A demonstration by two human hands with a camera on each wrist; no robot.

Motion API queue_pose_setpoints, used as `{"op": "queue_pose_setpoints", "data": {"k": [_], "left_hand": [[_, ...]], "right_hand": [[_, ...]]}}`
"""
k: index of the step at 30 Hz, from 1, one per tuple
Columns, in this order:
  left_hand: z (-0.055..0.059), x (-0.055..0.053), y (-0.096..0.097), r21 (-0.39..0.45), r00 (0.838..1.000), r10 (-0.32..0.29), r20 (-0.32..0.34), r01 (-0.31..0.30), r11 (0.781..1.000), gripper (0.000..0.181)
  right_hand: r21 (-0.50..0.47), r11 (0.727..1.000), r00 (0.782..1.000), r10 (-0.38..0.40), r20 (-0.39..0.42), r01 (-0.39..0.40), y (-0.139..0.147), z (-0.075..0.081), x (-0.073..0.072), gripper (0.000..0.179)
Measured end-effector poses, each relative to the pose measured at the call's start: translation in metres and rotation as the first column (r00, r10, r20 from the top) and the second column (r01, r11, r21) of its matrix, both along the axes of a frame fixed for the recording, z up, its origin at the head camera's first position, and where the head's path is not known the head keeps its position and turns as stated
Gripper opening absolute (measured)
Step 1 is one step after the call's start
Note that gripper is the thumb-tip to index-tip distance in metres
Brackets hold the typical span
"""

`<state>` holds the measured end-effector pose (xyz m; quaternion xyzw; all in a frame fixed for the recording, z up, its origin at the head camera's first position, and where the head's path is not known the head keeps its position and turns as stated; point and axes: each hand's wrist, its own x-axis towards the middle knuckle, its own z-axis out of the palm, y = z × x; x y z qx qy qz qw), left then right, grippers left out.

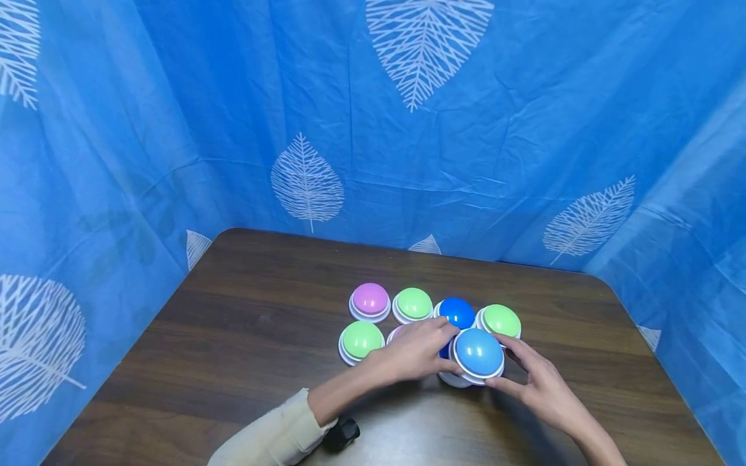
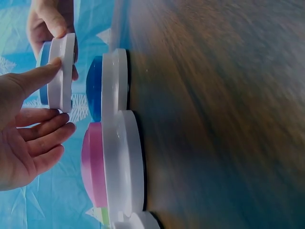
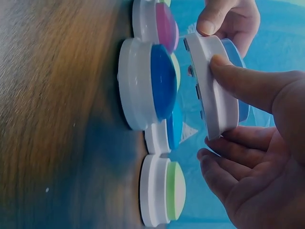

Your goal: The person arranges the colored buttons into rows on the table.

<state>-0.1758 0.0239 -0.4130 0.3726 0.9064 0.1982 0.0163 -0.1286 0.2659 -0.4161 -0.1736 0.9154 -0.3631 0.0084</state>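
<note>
Both hands hold a light blue domed push button (image 1: 479,353) with a white base, raised above the table. My left hand (image 1: 416,349) grips its left side, its thumb on the white base (image 2: 61,88). On the opposite side my right hand (image 1: 539,388) holds it between thumb and fingers. In the right wrist view the base is tilted, with small bumps on its underside. A dark blue button (image 3: 162,81) stands on the table close under it, mostly hidden in the head view. My left hand partly covers a pink button (image 1: 395,333).
Behind stand a pink button (image 1: 370,299), a green button (image 1: 414,303), a dark blue button (image 1: 456,313) and another green button (image 1: 502,320). A green button (image 1: 361,339) sits front left. A black object (image 1: 342,433) shows by the left sleeve. Blue leaf-patterned curtains (image 1: 373,155) surround the brown table (image 1: 233,323).
</note>
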Motion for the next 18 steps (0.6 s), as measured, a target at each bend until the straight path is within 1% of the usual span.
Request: {"op": "queue_pose_setpoints", "data": {"k": [4, 7, 11, 18], "left_hand": [[-0.001, -0.002, 0.007, 0.000, 1.000, -0.018, -0.012, 0.018, 1.000, 0.062], [-0.002, -0.003, 0.012, -0.006, 0.999, -0.031, -0.035, 0.030, 1.000, 0.060], [-0.003, -0.005, 0.019, -0.016, 0.997, -0.042, -0.064, 0.041, 0.999, 0.056], [-0.006, -0.006, 0.031, -0.057, 0.996, -0.041, -0.084, 0.036, 0.998, 0.054]], "right_hand": [[0.016, 1.000, 1.000, -0.012, -0.009, 0.013, 0.005, 0.000, 0.001, 0.070], [0.031, 0.999, 1.000, -0.019, -0.016, 0.020, 0.009, -0.001, 0.003, 0.071], [0.044, 0.999, 1.000, -0.030, -0.006, 0.031, 0.014, -0.003, 0.003, 0.071], [0.065, 0.997, 0.998, -0.052, 0.018, 0.050, 0.019, -0.006, 0.006, 0.071]]}}
